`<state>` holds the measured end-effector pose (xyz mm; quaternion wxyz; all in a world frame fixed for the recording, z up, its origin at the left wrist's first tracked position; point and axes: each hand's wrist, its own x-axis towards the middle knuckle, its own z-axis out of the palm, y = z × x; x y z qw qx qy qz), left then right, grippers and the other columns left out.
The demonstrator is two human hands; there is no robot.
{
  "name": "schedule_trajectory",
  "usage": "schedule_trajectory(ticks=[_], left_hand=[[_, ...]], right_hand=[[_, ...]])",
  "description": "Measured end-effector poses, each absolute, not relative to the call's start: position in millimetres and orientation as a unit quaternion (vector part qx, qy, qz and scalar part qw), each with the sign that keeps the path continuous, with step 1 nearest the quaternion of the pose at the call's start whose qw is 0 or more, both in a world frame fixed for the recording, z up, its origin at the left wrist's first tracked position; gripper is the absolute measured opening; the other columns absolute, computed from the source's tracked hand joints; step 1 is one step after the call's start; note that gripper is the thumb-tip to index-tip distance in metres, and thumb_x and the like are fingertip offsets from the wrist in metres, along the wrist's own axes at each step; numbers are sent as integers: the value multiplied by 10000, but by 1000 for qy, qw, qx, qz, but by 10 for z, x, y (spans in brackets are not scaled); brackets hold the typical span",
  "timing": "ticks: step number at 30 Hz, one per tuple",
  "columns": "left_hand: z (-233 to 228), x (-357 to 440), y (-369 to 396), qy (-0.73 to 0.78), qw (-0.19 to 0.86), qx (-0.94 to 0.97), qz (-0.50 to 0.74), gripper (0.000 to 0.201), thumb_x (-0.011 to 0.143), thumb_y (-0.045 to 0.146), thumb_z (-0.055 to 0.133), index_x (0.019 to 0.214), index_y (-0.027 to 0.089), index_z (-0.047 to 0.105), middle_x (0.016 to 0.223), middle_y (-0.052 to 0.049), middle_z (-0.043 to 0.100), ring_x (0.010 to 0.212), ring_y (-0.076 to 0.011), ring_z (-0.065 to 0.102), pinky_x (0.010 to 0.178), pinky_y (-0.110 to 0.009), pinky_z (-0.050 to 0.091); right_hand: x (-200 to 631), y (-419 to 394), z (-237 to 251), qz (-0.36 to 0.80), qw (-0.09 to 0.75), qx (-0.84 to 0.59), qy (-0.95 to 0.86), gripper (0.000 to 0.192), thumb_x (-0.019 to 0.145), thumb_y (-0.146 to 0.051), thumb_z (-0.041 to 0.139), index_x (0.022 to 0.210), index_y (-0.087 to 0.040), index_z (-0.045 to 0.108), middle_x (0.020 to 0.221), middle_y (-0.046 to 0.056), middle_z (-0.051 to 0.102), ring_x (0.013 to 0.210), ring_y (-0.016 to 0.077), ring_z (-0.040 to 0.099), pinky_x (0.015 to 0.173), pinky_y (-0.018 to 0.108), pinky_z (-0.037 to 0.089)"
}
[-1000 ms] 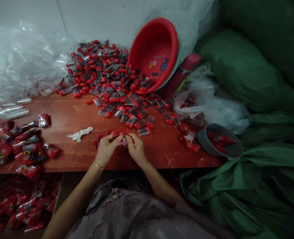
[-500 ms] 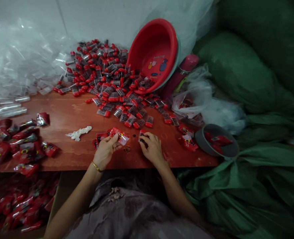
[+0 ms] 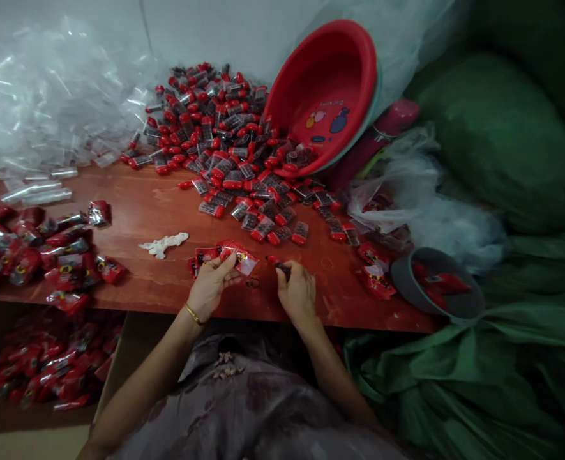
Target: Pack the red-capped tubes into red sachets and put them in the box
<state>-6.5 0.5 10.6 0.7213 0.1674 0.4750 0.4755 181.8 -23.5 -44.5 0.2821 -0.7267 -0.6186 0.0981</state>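
My left hand (image 3: 211,286), with a gold bracelet at the wrist, pinches a small red and clear plastic packet (image 3: 238,255) just above the red wooden table (image 3: 138,211). A few more red packets (image 3: 202,257) lie under that hand. My right hand (image 3: 297,291) grips a small red-capped tube (image 3: 278,264), pointing it left toward the packet; a small gap separates them. A big pile of the same red-capped tubes (image 3: 225,140) spreads over the back of the table, spilling from a tipped red basin (image 3: 327,96).
Filled red packets (image 3: 37,249) lie heaped at the table's left, more in a box below (image 3: 47,370). Clear empty bags (image 3: 47,108) pile at the back left. A white scrap (image 3: 163,243) lies mid-table. A grey bowl (image 3: 436,284) sits at the right among green sacks (image 3: 493,140).
One second ago both hands met on the packet. My right hand then reached right, picked a tube off the table, and now brings it back toward the packet in my left hand.
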Motion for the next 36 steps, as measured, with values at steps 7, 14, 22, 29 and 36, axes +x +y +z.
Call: schedule_trajectory(ticks=[7,14,22,29,36], left_hand=[[98,-40,14,507,678,240,475,398,477,420,843,691,120,692,636,-23,678,537,-103,594,563,-222,487],[166,-92,26,478,683,339,436,422,487,460,823,717,119,730,699,-44,716,607,-132,605,640,-260,487],[179,-78,4,460,670,360,459,371,550,408,813,776,126,731,763,-46,721,667,-134,609,683,-257,470],[93,87,-83,450,683,278,504,367,444,281,871,736,136,701,736,-27,722,659,-125,629,676,-242,495],[157,123,-69,448,681,243,526,350,457,368,860,621,134,657,594,8,651,548,-89,558,598,-225,472]], right_hand=[[1896,-561,18,406,412,-569,-585,211,856,-387,524,969,-210,533,627,-36,596,470,104,549,493,226,443],[1755,-491,202,418,370,-560,-613,139,798,-320,567,854,-194,585,573,-44,566,420,71,471,415,188,375],[1677,-466,72,457,418,-557,-553,199,807,-370,572,884,-187,576,563,-58,546,384,58,460,395,176,364],[1521,-403,47,415,492,-562,-520,198,832,-381,561,885,-191,568,620,-43,592,418,65,497,434,190,419],[1357,-316,9,451,495,-543,-507,209,825,-390,563,895,-193,562,671,-38,606,416,60,499,408,186,421]])
